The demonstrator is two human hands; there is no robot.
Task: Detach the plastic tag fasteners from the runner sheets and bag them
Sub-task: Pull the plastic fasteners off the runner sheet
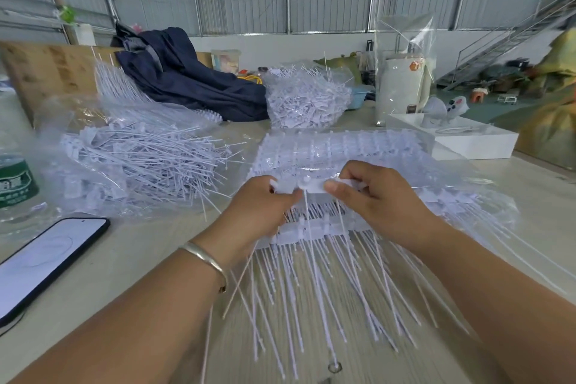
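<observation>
A stack of white runner sheets (314, 229) lies in front of me, its long thin tails fanned toward me over the table. My left hand (261, 209) and my right hand (371, 193) both pinch the heads of white tag fasteners (307, 186) held just above the stack, thumbs on top. More runner sheets in clear plastic (343, 150) lie behind my hands. A clear bag with a heap of loose fasteners (140, 162) lies open at the left. Another filled bag of fasteners (307, 101) stands behind.
A phone (46, 259) with a lit screen lies at the left edge, a green-labelled bottle (15, 178) beyond it. Dark blue cloth (187, 78) lies at the back. A white tray (467, 137) and a tall clear bag (403, 72) stand at the back right.
</observation>
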